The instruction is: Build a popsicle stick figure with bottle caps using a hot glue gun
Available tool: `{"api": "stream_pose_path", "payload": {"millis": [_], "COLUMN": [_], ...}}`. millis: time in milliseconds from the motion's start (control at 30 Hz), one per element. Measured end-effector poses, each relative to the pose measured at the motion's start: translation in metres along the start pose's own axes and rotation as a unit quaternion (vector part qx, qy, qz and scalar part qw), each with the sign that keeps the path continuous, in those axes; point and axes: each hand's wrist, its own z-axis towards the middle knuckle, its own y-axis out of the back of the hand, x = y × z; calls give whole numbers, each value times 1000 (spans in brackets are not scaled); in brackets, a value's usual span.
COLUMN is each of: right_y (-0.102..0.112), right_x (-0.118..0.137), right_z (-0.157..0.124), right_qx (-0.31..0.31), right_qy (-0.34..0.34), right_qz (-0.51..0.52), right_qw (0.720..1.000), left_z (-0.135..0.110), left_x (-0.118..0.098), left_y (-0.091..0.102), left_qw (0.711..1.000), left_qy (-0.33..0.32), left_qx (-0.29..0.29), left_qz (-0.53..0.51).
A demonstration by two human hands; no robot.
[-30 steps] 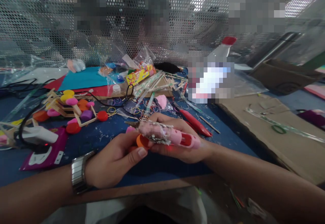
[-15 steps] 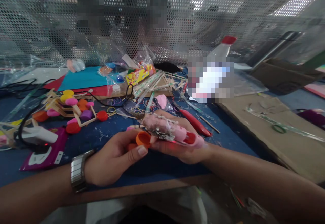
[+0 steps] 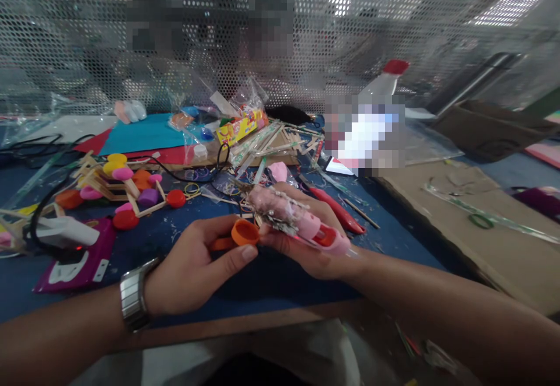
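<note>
My left hand (image 3: 199, 263), with a metal watch on its wrist, is closed around an orange bottle cap (image 3: 245, 232). The cap's hollow side faces up, and another orange piece shows behind it between the fingers. In my right hand (image 3: 319, 258) is a pink glue gun (image 3: 289, 214), its body crusted with greyish residue and its tip pointing up and left. A small red light glows on it. The gun's front part is just above and right of the cap, and the fingertips of both hands nearly meet there. The trigger side is mostly hidden.
Left lies a stick-and-cap model (image 3: 118, 188) beside a purple packet (image 3: 76, 263) with a white plug and black cable. A red cutter (image 3: 339, 211), wooden sticks (image 3: 280, 141), rubber bands and a phone (image 3: 363, 135) lie beyond. Cardboard (image 3: 464, 217) covers the right side.
The orange cap has tipped and shifted slightly left in my left hand, showing more of its side. The glue gun has tilted a little, its tip slightly higher.
</note>
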Motion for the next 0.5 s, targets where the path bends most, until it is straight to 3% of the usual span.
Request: {"api": "stream_pose_path", "payload": {"millis": [267,400,500], "right_y": [-1,-2,-2], "right_x": [-1,-6,-8], "right_z": [-2,-4,-3], "right_qx": [-8,-39,-27], "right_qy": [-89,-130,-127], "right_qz": [45,78,76], "right_qw": [995,988,989], "left_z": [-1,0,1], "left_x": [2,2,2], "left_y": [-1,0,1], "left_qw": [999,998,998], "left_qy": [41,28,4], "left_qx": [-30,-42,-44], "left_qz": [0,37,48]}}
